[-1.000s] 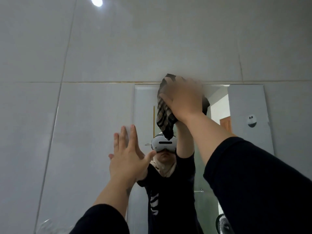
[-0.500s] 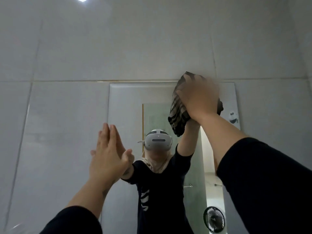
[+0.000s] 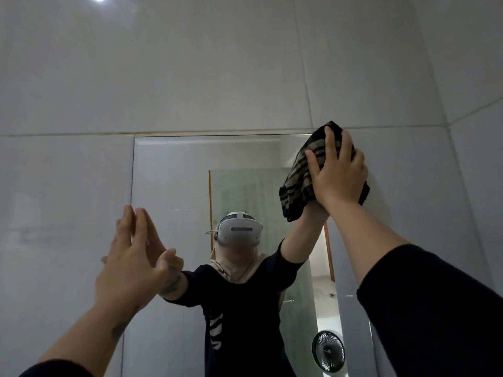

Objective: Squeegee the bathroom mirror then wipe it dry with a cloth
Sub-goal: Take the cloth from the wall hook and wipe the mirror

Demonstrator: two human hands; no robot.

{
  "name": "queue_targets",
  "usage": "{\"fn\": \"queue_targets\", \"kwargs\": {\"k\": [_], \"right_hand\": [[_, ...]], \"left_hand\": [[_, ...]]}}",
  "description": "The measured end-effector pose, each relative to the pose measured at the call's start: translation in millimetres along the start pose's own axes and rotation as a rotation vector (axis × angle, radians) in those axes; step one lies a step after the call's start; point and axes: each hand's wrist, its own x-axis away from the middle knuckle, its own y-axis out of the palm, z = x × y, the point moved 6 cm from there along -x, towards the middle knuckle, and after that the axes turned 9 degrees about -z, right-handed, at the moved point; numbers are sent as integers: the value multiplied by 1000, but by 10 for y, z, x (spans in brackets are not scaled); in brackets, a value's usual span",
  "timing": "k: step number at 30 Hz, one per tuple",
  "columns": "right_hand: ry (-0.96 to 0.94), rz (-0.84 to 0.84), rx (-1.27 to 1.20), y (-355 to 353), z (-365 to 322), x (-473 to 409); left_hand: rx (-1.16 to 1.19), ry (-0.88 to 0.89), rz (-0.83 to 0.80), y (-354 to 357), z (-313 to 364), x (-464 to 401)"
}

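Note:
A tall frameless mirror point(image 3: 174, 170) hangs on the grey tiled wall. My right hand point(image 3: 339, 172) presses a dark striped cloth point(image 3: 298, 183) flat against the mirror's top right corner. My left hand point(image 3: 133, 257) is open with fingers together, its fingertips resting on the mirror's left edge at mid height. No squeegee is in view.
Large glossy grey wall tiles point(image 3: 190, 77) surround the mirror, and a side wall point(image 3: 479, 131) meets them at the right. The mirror reflects a person wearing a headset, a frosted glass door and a small black fan point(image 3: 328, 351).
My right hand has slid the cloth to the right along the mirror's top edge, from the middle to the right corner. The left hand stays on the mirror's left edge.

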Motion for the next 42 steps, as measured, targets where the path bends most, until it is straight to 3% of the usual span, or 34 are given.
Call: {"fn": "queue_targets", "kwargs": {"k": [4,13,19,33,42], "right_hand": [[-3,22,27,46,-7,206],[126,-128,-59,-27,79,-303],[248,-62,-71,-3,313,8],[83,-46,61,168,-206,745],[-156,-87,73,282,-1091,1085]], "left_hand": [[-1,7,8,-9,-3,3],[2,11,4,12,-25,2],[-13,5,17,9,-3,3],[-15,6,-5,40,-56,-23],[92,37,-50,-36,-65,-30]]}}
